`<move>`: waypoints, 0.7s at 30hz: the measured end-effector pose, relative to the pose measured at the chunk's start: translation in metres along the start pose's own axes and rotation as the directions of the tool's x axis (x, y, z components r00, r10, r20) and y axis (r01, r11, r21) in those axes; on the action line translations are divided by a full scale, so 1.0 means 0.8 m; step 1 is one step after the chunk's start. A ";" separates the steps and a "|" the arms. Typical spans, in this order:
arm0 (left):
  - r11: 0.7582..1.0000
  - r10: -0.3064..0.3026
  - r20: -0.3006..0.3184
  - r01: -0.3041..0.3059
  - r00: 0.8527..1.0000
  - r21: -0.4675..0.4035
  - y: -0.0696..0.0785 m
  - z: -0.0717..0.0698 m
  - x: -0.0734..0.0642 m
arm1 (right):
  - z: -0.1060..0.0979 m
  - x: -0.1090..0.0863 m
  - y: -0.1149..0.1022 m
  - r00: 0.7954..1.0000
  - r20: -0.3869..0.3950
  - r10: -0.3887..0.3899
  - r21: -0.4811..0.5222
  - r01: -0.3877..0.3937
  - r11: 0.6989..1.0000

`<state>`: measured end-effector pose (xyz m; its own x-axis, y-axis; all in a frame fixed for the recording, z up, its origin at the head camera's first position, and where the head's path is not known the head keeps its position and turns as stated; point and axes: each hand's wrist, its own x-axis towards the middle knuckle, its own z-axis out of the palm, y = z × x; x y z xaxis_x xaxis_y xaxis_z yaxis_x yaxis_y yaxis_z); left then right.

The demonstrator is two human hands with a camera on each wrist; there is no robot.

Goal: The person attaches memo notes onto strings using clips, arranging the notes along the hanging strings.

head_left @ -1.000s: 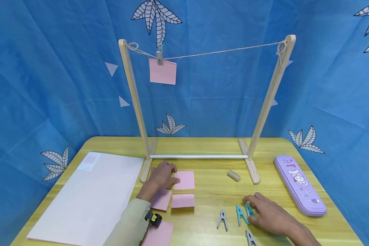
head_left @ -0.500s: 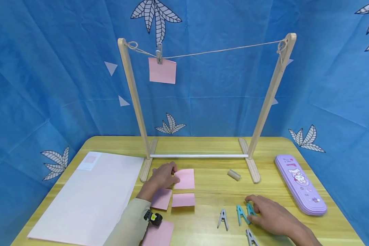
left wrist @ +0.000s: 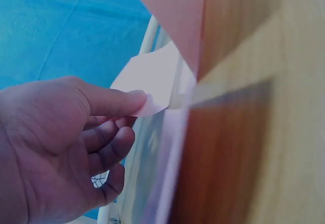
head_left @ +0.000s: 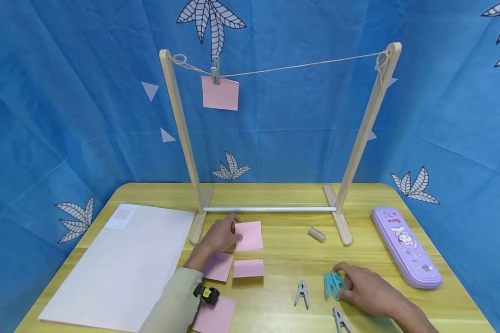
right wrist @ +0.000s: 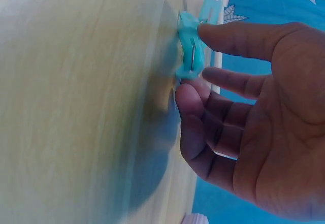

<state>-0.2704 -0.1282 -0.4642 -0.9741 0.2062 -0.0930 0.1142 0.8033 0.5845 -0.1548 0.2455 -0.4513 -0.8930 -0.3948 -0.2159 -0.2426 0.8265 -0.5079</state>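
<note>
My left hand pinches a pink sticky note at its left edge, thumb over the paper. In the left wrist view the pinched note stands tilted up and curves a little. My right hand rests low over the table with thumb and index finger pinching a teal clothespin, its other fingers curled below. A second teal clothespin lies right beside it. Two grey clothespins, one near the middle and one at the front, are close by.
Other pink notes lie near the left forearm. White sheets cover the table's left. Behind, a wooden frame carries a string with a pink note clipped on. A wooden cylinder and purple pencil case lie right.
The sticky note in my left hand has risen and tilted off the table. At my right hand the two teal clothespins have come closer together and turned slightly.
</note>
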 end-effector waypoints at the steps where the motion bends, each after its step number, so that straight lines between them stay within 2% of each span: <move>1: 1.000 0.007 -0.013 -0.007 1.000 -0.003 0.001 -0.001 0.000 | 0.000 0.001 -0.001 1.000 -0.012 0.019 -0.010 -0.019 1.000; 6: 0.999 0.049 -0.069 -0.050 0.996 -0.014 0.007 -0.008 -0.001 | -0.001 0.005 -0.005 0.990 -0.067 0.121 -0.074 -0.126 0.989; 10: 0.994 0.092 -0.132 -0.098 0.987 -0.045 0.014 -0.015 -0.005 | -0.001 0.007 -0.007 0.984 -0.097 0.149 -0.115 -0.160 0.980; 14: 0.983 0.120 -0.221 -0.146 0.968 -0.108 0.021 -0.020 -0.008 | -0.002 0.007 -0.007 0.979 -0.116 0.167 -0.137 -0.182 0.974; 16: 0.975 0.126 -0.274 -0.170 0.953 -0.143 0.023 -0.022 -0.008 | -0.002 0.007 -0.007 0.976 -0.136 0.172 -0.125 -0.189 0.974; 21: 0.942 0.110 -0.372 -0.215 0.922 -0.256 0.035 -0.031 -0.011 | -0.005 0.005 -0.010 0.959 -0.252 0.130 -0.090 -0.157 0.983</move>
<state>-0.2637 -0.1211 -0.4273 -0.9580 0.0705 0.2780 0.2674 0.5698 0.7770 -0.1583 0.2387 -0.4444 -0.9835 -0.1697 -0.0633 -0.1321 0.9111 -0.3905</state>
